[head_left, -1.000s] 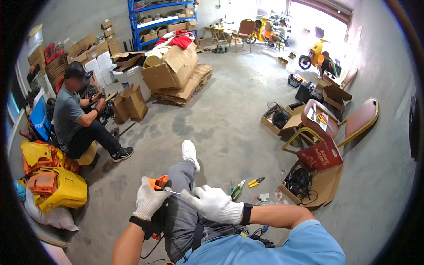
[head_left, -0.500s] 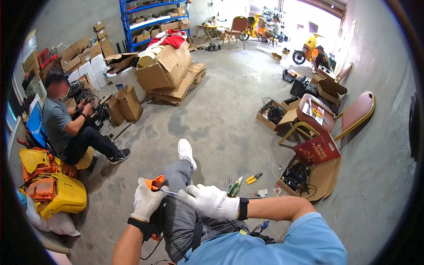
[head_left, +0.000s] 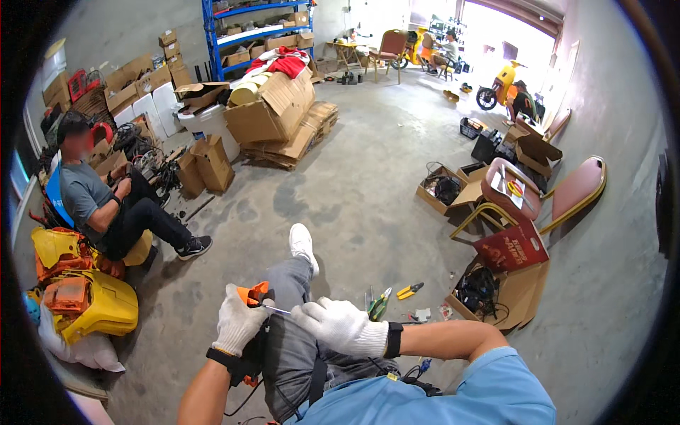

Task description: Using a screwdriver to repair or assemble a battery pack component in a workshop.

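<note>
My left hand [head_left: 238, 322], in a white knit glove, is closed around an orange and black plastic part [head_left: 256, 292] above my left thigh. My right hand [head_left: 341, 328], gloved the same way, is closed on a screwdriver; its handle is hidden in my fist. The thin metal screwdriver shaft [head_left: 279, 310] points left at the part, beside my left thumb. Whether its tip sits in a screw is too small to tell. A black cable [head_left: 246, 405] hangs below my left wrist.
On the floor ahead of my right hand lie green-handled pliers [head_left: 380, 306] and yellow-handled pliers [head_left: 410, 291]. An open carton [head_left: 525, 296] of black cables and a pink chair [head_left: 577, 195] stand right. A seated person [head_left: 98, 195] works at left beside yellow plastic housings [head_left: 106, 301].
The whole view has shifted slightly. Both hands keep their grips on the orange part and screwdriver, with the right fist turned a little. The seated person at left leans back slightly.
</note>
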`<state>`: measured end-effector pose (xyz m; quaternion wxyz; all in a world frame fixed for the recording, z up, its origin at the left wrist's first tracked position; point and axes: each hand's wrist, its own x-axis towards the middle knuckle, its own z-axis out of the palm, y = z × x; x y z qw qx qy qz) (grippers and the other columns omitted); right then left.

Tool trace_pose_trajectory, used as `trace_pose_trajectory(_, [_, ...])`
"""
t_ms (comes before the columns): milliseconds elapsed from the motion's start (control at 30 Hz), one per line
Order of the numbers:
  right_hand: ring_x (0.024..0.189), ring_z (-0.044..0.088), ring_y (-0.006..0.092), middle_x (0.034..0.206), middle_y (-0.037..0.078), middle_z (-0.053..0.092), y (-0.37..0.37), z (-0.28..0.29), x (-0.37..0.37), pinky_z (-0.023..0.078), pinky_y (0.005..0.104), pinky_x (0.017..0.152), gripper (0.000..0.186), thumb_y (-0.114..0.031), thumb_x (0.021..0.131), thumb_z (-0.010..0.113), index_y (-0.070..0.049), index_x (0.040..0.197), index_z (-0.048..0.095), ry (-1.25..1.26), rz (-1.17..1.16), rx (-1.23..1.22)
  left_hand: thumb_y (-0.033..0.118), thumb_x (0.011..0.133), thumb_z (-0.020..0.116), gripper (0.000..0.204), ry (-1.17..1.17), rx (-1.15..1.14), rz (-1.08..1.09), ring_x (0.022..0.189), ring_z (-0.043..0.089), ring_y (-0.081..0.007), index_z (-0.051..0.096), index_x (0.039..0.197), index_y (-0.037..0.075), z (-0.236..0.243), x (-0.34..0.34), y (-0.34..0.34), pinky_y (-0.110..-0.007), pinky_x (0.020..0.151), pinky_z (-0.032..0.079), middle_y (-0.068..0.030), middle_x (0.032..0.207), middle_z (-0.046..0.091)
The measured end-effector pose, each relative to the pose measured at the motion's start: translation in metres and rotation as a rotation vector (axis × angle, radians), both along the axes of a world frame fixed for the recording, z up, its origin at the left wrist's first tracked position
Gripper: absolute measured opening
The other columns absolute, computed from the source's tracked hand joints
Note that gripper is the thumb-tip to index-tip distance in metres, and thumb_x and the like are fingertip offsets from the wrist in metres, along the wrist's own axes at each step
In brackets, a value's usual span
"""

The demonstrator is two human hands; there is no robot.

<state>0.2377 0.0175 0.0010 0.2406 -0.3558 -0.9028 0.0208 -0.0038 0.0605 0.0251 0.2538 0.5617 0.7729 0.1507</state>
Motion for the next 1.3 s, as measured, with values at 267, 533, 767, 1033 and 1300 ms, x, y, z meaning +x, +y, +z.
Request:
trace_pose_trajectory(267, [0.084,0.070,0.0156,0.101,0.012,0.076,0.017,0.010,0.005,0.056,0.0316,0.077,0.040,-0.023,0.097,0.071,0.005,0.125,0.071,0.684,-0.067,-1.148,0.042,0.079,0.088,0.067,-0.014,-0.017,0.001,0.102,0.075,-0.0404,0.053,0.119,0.000,0.009,0.002,-0.003,-0.048,0.092,0.057,-0.0232,0.104,0.075])
trace_pose_trajectory(533, [0.114,0.073,0.0365,0.117,0.022,0.073,0.012,0.015,0.005,0.057,0.0436,0.099,0.037,-0.015,0.092,0.071,-0.002,0.126,0.065,0.511,-0.084,-0.767,0.049,0.080,0.085,0.072,-0.135,0.122,-0.086,0.106,0.075,-0.0393,0.058,0.120,-0.004,0.001,-0.002,-0.001,-0.044,0.093,0.057,-0.0251,0.108,0.075])
trace_pose_trajectory(767, [0.101,0.067,0.0367,0.115,0.013,0.069,0.006,0.005,0.006,0.058,0.0468,0.081,0.052,-0.009,0.091,0.070,-0.014,0.142,0.063,0.080,-0.029,-0.185,0.050,0.078,0.085,0.076,0.003,-0.017,-0.017,0.105,0.074,-0.0462,0.053,0.122,-0.003,-0.003,-0.008,0.004,-0.050,0.091,0.059,-0.0280,0.107,0.075])
trace_pose_trajectory(1033, [0.083,0.067,0.0280,0.104,0.011,0.069,0.012,0.012,0.006,0.057,0.0449,0.070,0.053,-0.008,0.094,0.063,-0.011,0.147,0.060,-0.081,0.002,-0.292,0.053,0.082,0.083,0.074,-0.031,-0.043,-0.026,0.112,0.073,-0.0461,0.052,0.123,-0.001,0.002,-0.006,0.002,-0.052,0.096,0.057,-0.0274,0.113,0.074])
trace_pose_trajectory(1300, [0.074,0.059,0.0078,0.099,0.001,0.068,0.020,0.019,0.005,0.047,0.0242,0.065,0.042,-0.024,0.101,0.067,0.001,0.135,0.066,0.768,-0.227,-1.462,0.050,0.083,0.083,0.071,-0.107,0.021,-0.052,0.107,0.074,-0.0446,0.053,0.119,-0.002,-0.009,-0.011,-0.001,-0.049,0.092,0.058,-0.0286,0.108,0.073])
